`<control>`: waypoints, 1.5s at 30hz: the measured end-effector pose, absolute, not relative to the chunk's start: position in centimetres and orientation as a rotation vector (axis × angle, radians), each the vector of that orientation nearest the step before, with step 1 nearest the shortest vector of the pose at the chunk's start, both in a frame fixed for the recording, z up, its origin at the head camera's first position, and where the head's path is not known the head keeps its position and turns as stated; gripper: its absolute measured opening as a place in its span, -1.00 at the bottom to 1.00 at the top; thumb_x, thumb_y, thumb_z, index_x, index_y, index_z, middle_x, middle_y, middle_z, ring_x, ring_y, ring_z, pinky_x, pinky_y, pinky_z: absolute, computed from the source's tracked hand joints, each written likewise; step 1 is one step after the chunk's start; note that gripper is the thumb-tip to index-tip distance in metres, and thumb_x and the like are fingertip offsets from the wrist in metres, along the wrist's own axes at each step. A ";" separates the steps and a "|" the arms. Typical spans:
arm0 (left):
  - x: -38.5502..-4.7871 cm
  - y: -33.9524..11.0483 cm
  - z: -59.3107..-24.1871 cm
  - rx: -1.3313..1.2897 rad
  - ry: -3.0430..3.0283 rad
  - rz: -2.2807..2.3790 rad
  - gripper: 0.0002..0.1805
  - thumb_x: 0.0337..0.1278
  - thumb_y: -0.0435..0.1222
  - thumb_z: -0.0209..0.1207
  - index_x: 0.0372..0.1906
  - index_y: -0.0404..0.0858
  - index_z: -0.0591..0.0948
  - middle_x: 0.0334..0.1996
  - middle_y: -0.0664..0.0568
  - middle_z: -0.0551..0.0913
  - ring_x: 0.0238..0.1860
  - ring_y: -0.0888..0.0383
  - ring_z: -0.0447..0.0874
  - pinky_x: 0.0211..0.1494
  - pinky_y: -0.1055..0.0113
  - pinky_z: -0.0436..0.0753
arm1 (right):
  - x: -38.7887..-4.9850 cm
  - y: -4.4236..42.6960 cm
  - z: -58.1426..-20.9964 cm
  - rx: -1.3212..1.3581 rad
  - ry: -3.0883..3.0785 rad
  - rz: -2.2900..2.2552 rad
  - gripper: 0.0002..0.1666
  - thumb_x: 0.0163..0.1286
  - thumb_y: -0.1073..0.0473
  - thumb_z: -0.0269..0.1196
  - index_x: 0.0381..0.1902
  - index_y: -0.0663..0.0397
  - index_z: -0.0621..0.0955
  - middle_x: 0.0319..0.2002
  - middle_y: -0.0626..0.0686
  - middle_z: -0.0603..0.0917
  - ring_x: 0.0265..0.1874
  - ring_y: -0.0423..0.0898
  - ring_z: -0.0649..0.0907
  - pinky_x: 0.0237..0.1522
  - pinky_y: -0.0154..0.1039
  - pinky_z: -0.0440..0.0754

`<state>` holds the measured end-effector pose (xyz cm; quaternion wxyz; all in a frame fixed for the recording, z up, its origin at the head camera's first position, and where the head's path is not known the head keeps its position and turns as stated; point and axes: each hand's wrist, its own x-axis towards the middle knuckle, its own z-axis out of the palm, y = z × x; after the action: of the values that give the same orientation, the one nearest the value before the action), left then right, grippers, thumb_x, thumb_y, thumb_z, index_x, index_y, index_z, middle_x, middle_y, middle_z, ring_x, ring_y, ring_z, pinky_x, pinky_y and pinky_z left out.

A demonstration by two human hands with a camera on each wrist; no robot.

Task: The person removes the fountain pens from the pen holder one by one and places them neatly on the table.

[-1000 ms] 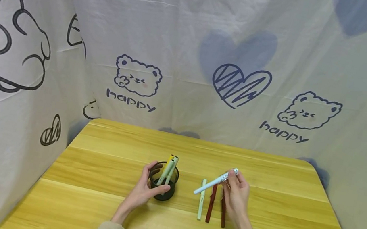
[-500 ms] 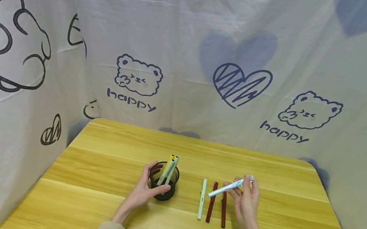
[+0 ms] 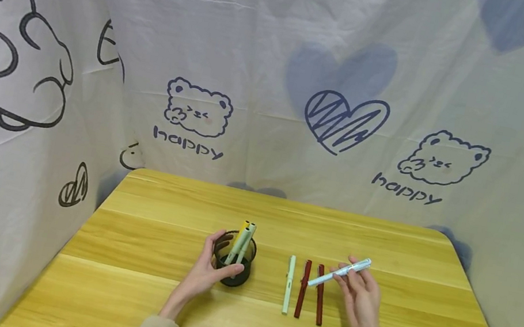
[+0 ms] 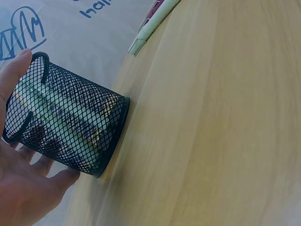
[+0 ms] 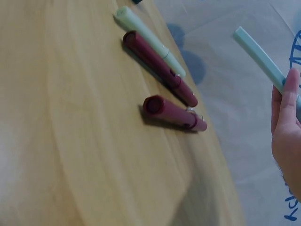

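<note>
My left hand [image 3: 204, 277] curls round a black mesh pen holder [image 4: 70, 113] that stands on the table. Inside it lean a yellow pen [image 3: 238, 234] and two pale green pens [image 3: 245, 245]. A light blue pen [image 3: 338, 272] is pinched in my right hand [image 3: 364, 304], slanting above the table with its free end toward the left. Below and to the left of that hand lie a pale green pen [image 3: 288, 285], a dark red pen [image 3: 303, 289] and another dark red pen [image 3: 320, 295], roughly side by side and apart.
The wooden table [image 3: 143, 271] has its far edge close to a printed cloth [image 3: 268, 71] with bears and hearts. More cloth hangs at the left and right sides.
My right hand has moved right and a little nearer with the light blue pen, away from above the lying pens. The left hand and the pen holder have stayed put.
</note>
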<state>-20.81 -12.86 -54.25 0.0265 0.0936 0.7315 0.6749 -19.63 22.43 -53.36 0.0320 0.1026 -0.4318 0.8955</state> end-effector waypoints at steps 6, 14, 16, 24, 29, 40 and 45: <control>-20.8 -12.9 -54.2 0.284 2.269 2.070 0.05 0.12 -0.21 0.42 0.57 -0.07 -0.01 0.55 -0.04 0.19 0.58 -0.13 0.09 0.59 -0.23 0.12 | -19.3 22.9 -54.1 0.308 -1.359 2.721 -0.62 0.59 0.43 -0.10 0.18 0.21 0.57 -0.08 0.07 0.76 -0.06 -0.05 0.80 0.08 -0.35 0.68; -20.9 -12.9 -54.4 0.281 2.276 2.069 0.04 0.13 -0.21 0.42 0.57 -0.04 0.01 0.54 -0.03 0.20 0.57 -0.13 0.11 0.59 -0.23 0.12 | -19.0 23.5 -54.5 0.159 -1.470 2.624 -0.66 0.53 0.43 0.05 0.07 0.07 0.66 -0.18 0.02 0.80 -0.16 -0.09 0.82 -0.06 -0.39 0.73; -20.9 -12.9 -54.4 0.282 2.275 2.071 0.03 0.13 -0.21 0.42 0.57 -0.03 0.01 0.54 -0.03 0.19 0.57 -0.13 0.11 0.59 -0.24 0.12 | -18.9 23.6 -54.7 0.178 -1.448 2.635 -0.64 0.52 0.45 0.04 0.13 0.14 0.64 -0.17 0.06 0.80 -0.16 -0.08 0.82 -0.06 -0.39 0.73; -20.9 -12.8 -54.3 0.283 2.274 2.067 0.04 0.13 -0.21 0.42 0.57 -0.04 0.00 0.55 -0.03 0.19 0.57 -0.13 0.11 0.59 -0.23 0.12 | -18.7 24.4 -55.0 0.161 -1.473 2.632 -0.57 0.50 0.50 0.03 0.04 0.01 0.70 -0.19 0.06 0.82 -0.18 -0.09 0.83 -0.09 -0.41 0.73; -20.9 -12.8 -54.4 0.285 2.272 2.070 0.03 0.14 -0.21 0.42 0.57 -0.04 0.00 0.55 -0.03 0.19 0.57 -0.13 0.10 0.59 -0.24 0.11 | -18.4 24.9 -55.1 0.047 -1.580 2.561 -0.62 0.47 0.47 0.11 -0.05 -0.06 0.73 -0.26 0.02 0.82 -0.26 -0.12 0.83 -0.26 -0.43 0.74; -20.8 -12.8 -54.2 0.287 2.272 2.073 0.04 0.12 -0.21 0.42 0.57 -0.05 0.01 0.55 -0.04 0.19 0.57 -0.14 0.10 0.58 -0.24 0.12 | -18.1 25.6 -55.4 -0.150 -1.866 2.353 -0.67 0.40 0.36 0.28 -0.08 -0.24 0.69 -0.33 -0.11 0.79 -0.31 -0.16 0.82 -0.31 -0.40 0.75; -20.8 -12.8 -54.2 0.291 2.271 2.072 0.04 0.13 -0.21 0.42 0.57 -0.09 0.00 0.54 -0.04 0.19 0.57 -0.13 0.10 0.58 -0.24 0.13 | -18.2 25.8 -55.4 -0.176 -2.019 2.246 -0.73 0.39 0.30 0.31 -0.07 -0.21 0.68 -0.34 -0.13 0.78 -0.33 -0.14 0.82 -0.23 -0.35 0.77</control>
<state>-20.82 -12.82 -54.23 0.0269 0.0943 0.7351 0.6709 -18.25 25.83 -55.42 0.0584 -0.0579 -0.6663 0.7411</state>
